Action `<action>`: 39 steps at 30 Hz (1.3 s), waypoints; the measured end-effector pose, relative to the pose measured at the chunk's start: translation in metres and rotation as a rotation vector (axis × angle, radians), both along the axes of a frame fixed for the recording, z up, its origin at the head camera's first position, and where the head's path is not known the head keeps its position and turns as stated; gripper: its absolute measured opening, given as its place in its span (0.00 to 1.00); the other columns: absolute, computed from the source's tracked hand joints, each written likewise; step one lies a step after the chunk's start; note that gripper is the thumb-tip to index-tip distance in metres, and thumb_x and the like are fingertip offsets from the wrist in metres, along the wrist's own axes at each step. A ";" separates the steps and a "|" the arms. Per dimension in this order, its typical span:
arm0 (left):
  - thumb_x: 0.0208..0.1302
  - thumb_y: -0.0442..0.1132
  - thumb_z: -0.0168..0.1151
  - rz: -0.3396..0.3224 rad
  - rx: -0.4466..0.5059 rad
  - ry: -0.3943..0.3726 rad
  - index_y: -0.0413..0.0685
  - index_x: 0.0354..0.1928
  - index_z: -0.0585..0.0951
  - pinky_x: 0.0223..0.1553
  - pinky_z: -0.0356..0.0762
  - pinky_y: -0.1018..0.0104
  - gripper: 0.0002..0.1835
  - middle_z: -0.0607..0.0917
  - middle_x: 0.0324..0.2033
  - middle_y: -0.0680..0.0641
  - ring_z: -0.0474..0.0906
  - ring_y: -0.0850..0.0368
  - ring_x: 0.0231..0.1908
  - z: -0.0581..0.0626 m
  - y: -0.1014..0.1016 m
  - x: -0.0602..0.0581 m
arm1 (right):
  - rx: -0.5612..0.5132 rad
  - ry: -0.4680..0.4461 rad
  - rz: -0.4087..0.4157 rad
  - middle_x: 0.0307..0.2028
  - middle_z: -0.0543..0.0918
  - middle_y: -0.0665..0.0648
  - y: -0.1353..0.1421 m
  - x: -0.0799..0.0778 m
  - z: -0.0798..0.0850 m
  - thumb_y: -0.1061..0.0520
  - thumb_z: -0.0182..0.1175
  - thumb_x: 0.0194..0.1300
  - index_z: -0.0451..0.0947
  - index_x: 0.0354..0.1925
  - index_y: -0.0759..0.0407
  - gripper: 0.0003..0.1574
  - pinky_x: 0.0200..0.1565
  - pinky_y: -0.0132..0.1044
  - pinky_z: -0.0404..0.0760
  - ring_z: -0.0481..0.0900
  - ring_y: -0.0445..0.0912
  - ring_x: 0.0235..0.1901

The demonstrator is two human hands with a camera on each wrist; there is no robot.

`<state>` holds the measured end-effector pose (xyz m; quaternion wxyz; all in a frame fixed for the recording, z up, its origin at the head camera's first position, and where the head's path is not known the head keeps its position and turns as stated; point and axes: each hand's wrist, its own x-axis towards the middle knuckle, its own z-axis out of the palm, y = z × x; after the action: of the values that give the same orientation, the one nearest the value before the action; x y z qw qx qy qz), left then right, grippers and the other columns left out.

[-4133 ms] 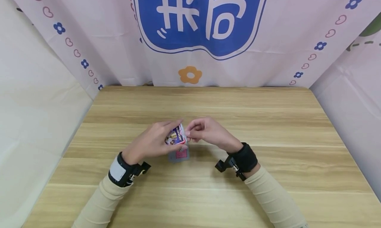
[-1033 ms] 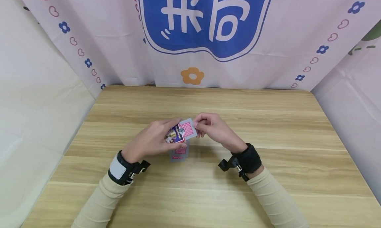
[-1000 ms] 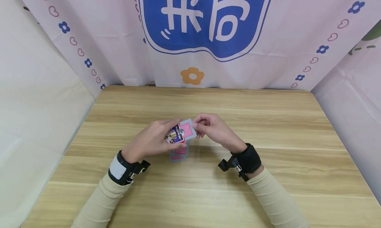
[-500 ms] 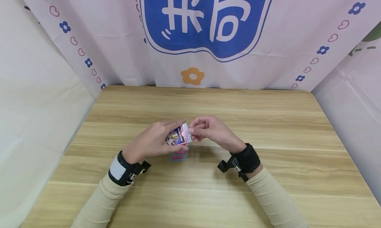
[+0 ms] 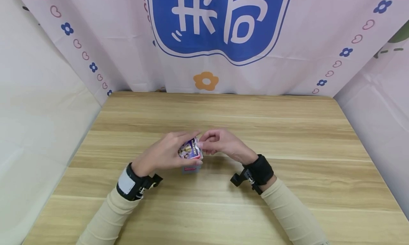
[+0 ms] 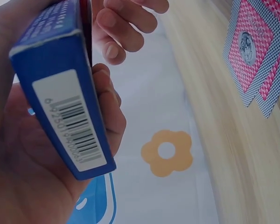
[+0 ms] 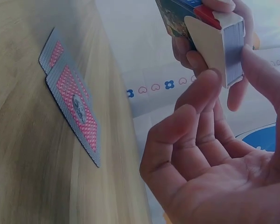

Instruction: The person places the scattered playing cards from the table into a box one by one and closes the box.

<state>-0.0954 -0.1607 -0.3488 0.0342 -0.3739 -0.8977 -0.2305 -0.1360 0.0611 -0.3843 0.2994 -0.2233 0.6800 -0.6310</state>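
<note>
My left hand grips a blue and purple playing-card box between thumb and fingers, just above the table. In the left wrist view the box's blue end with a barcode faces the camera. The right wrist view shows the box's other end, where the white edges of the card deck lie beside a pale flap. My right hand is at that end, thumb against the deck's edge, fingers loosely bent. Red-backed playing cards lie overlapping face down on the table under the box.
The wooden table carries the cards near its middle. A printed white curtain stands along the back edge, with pale cloth at the left side. Both wrists wear black camera straps.
A red-backed card that stuck out of the box a second ago has slid in. My right hand has followed it left and down to the box's end. The left hand has barely moved.
</note>
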 end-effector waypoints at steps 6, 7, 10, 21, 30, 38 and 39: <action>0.49 0.66 0.64 -0.001 -0.026 0.002 0.46 0.65 0.68 0.21 0.75 0.73 0.46 0.82 0.40 0.47 0.73 0.67 0.27 -0.003 -0.001 0.000 | 0.035 0.030 -0.013 0.33 0.82 0.65 -0.002 0.001 -0.001 0.48 0.67 0.58 0.79 0.40 0.61 0.19 0.36 0.52 0.78 0.77 0.58 0.31; 0.49 0.66 0.64 -0.003 -0.026 0.004 0.45 0.65 0.69 0.21 0.75 0.73 0.46 0.82 0.40 0.46 0.73 0.67 0.27 -0.003 -0.001 -0.001 | 0.039 0.035 -0.016 0.33 0.82 0.65 -0.002 0.001 -0.001 0.48 0.67 0.58 0.79 0.40 0.60 0.19 0.37 0.54 0.77 0.77 0.60 0.32; 0.48 0.66 0.65 -0.002 -0.022 0.014 0.43 0.63 0.70 0.20 0.75 0.73 0.45 0.82 0.40 0.46 0.73 0.67 0.27 -0.003 -0.001 -0.002 | 0.050 0.053 -0.021 0.33 0.82 0.66 -0.001 -0.001 0.000 0.45 0.67 0.57 0.79 0.40 0.59 0.21 0.38 0.60 0.75 0.76 0.64 0.33; 0.46 0.61 0.70 0.067 -0.049 0.027 0.43 0.60 0.73 0.22 0.77 0.71 0.42 0.83 0.45 0.42 0.75 0.65 0.28 -0.005 -0.012 -0.009 | 0.171 0.189 -0.087 0.33 0.83 0.58 -0.013 -0.007 -0.017 0.48 0.64 0.61 0.80 0.37 0.55 0.12 0.37 0.47 0.80 0.79 0.50 0.33; 0.47 0.60 0.70 0.120 -0.071 0.008 0.42 0.60 0.73 0.21 0.76 0.71 0.42 0.83 0.37 0.47 0.74 0.68 0.25 -0.006 -0.024 -0.014 | 0.235 0.355 -0.142 0.30 0.82 0.59 -0.021 -0.013 -0.021 0.51 0.59 0.66 0.79 0.36 0.60 0.13 0.30 0.43 0.78 0.79 0.50 0.30; 0.46 0.63 0.69 0.157 -0.070 0.023 0.44 0.61 0.73 0.24 0.78 0.70 0.43 0.83 0.40 0.46 0.75 0.67 0.28 0.000 -0.032 -0.015 | 0.698 0.730 -0.009 0.29 0.75 0.52 -0.034 -0.009 -0.029 0.42 0.73 0.46 0.75 0.39 0.60 0.30 0.25 0.37 0.74 0.71 0.44 0.27; 0.46 0.64 0.69 0.158 -0.074 0.025 0.45 0.61 0.73 0.25 0.79 0.70 0.43 0.83 0.41 0.46 0.75 0.67 0.29 0.000 -0.032 -0.015 | 0.733 0.757 0.007 0.29 0.74 0.53 -0.035 -0.008 -0.029 0.40 0.73 0.44 0.74 0.39 0.60 0.33 0.25 0.37 0.73 0.70 0.45 0.28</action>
<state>-0.1102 -0.1922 -0.3491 0.0495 -0.3058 -0.9318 -0.1892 -0.1439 0.0258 -0.4132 0.0934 -0.3184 0.9159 -0.2260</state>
